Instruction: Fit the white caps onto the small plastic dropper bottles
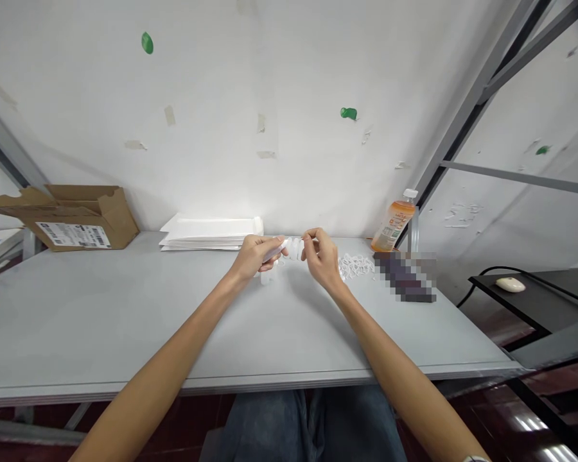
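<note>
Taking the hands as the centre of the clock, the white wall (298,173) stands at 12 and the grey table (125,321) spreads around the rest, its near edge at 6. Work on it looks to be midway: one piece is being handled while a supply of loose bits lies spread out beside it. No finished item can be told apart, so how many are done or left cannot be judged.

The opened cardboard box (120,221) sits toward 9 o'clock, flaps up. Nearer, between 9 and 10, a flat white stack (212,228) lies close to the wall. A bottle of orange drink (392,224) stands between 2 and 3, with a blurred dark object (404,277) in front of it, between 3 and 4.

The left hand (254,258) is closed, thumb laid along the top, gripping a whitish, partly see-through piece (295,248). The right hand (320,256) is curled, thumb and forefinger nearly together, and seems to pinch the same piece at its 3 o'clock end. That piece bridges the two hands, raised above the table; whether it is one part or several is too small to tell.

Just past 3 o'clock, beside the right hand, is a heap of small white bits (357,265).
</note>
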The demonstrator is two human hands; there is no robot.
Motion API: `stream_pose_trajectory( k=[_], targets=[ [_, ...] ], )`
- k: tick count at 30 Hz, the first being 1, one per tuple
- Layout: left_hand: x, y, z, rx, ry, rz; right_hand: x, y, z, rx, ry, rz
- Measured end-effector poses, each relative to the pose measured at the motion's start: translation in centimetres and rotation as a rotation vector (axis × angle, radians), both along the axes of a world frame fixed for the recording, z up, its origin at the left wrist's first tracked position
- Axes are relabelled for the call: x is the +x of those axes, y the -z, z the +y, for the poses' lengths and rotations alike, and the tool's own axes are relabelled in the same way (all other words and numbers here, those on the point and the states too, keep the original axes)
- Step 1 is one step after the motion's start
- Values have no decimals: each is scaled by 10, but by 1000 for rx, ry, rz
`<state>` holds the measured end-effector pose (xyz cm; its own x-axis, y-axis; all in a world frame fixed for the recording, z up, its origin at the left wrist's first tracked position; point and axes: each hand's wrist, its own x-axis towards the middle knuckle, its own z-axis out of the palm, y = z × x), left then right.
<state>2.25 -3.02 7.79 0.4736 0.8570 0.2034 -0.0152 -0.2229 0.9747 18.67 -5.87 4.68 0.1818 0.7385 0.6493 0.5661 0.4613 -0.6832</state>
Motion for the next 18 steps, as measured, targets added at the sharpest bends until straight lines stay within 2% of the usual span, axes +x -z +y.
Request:
stream_pose_trajectory(
  k=[4,9,14,18],
  targets=[
    [-2,-4,-3,57,-16,-46,3,-4,-2,-24,-98,71],
    [0,1,2,110,-74,-40,2,-2,-2,-42,-143,140],
    [0,7,4,256,-78,95,5,-6,-2,-67,-172,274],
    [2,11,4,436,-115,241,5,-11,-3,-178,-198,406]
  ],
)
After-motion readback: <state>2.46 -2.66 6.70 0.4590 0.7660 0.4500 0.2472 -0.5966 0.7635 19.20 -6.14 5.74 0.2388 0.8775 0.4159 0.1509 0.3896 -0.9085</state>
